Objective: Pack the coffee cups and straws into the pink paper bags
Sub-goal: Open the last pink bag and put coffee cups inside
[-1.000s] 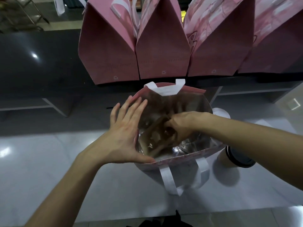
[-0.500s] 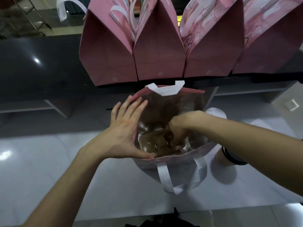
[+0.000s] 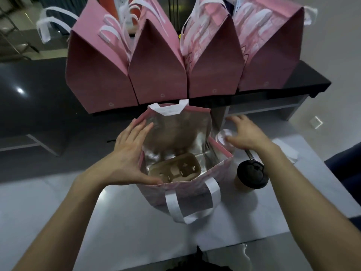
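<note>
An open pink bag [image 3: 183, 192] is stood near the middle of the pale counter [image 3: 58, 222], its mouth held wide and its silver lining shown. A brown pulp cup carrier [image 3: 174, 170] is seen lying flat on the bag's floor, and none of its wells is filled. The bag's left rim is braced by the left hand [image 3: 127, 159], whose fingers are kept straight and close together against the lining while the thumb is laid along the near rim. The right hand [image 3: 244, 133] is held outside the bag, over the counter's right part, with its fingers spread apart and lightly curved above a cup with a pale lid [image 3: 224, 138] just beside the bag's right wall; whether the lid is actually touched cannot be told, and nothing is clasped. A second cup with a black lid [image 3: 252, 177] is stood nearer the counter's front edge, just right of the bag. A thin dark stick, possibly a straw [image 3: 250, 154], is glimpsed between the two cups. Four folded pink bags [image 3: 156, 75] are lined up on the dark shelf [image 3: 29, 106] behind the counter; their contents are hidden. The task is judged to be early for this bag: the carrier is placed, while both cups and the straws are left to be loaded.
</note>
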`<action>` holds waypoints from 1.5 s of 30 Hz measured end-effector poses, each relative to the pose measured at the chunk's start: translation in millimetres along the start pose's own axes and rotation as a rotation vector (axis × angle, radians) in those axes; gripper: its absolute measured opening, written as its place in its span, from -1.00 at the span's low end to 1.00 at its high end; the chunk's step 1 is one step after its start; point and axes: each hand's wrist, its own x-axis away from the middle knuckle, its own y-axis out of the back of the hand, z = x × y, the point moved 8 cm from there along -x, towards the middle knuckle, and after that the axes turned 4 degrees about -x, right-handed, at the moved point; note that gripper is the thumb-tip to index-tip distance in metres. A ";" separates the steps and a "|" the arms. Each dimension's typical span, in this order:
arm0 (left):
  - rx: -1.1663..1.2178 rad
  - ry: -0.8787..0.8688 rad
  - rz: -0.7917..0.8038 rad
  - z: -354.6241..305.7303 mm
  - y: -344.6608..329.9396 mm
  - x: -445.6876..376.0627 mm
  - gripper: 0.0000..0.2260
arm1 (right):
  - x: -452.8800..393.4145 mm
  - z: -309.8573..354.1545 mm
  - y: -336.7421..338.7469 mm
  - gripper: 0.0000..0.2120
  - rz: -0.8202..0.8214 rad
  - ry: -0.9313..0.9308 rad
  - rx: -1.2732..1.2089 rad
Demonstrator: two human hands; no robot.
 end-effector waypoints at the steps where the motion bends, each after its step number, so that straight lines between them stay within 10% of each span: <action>1: 0.002 0.000 -0.003 0.9 -0.6 0.5 0.41 | -0.2 -8.6 -21.3 -0.18 0.158 -0.048 0.079; 6: -0.002 0.003 -0.015 5.6 -3.9 6.6 0.41 | -4.1 -13.1 -26.1 -0.13 0.094 -0.083 0.087; 13: 0.119 0.001 -0.060 11.8 -6.3 8.1 0.41 | 77.2 77.4 153.8 -0.20 -0.669 0.340 -0.468; 17: 0.178 -0.002 -0.084 14.4 -8.0 7.5 0.42 | 107.2 167.5 138.8 -0.31 -0.154 0.600 -0.486; 22: 0.197 -0.048 -0.117 11.7 -7.3 10.6 0.43 | 87.6 207.6 25.1 -0.17 0.372 0.565 0.064; 35: 0.173 -0.096 -0.095 2.3 -4.1 16.1 0.47 | 53.8 241.7 -119.3 0.09 0.595 0.747 0.580; 45: 0.138 -0.098 -0.114 2.2 -4.2 11.7 0.36 | 58.2 241.7 -119.1 -0.18 0.636 0.700 0.543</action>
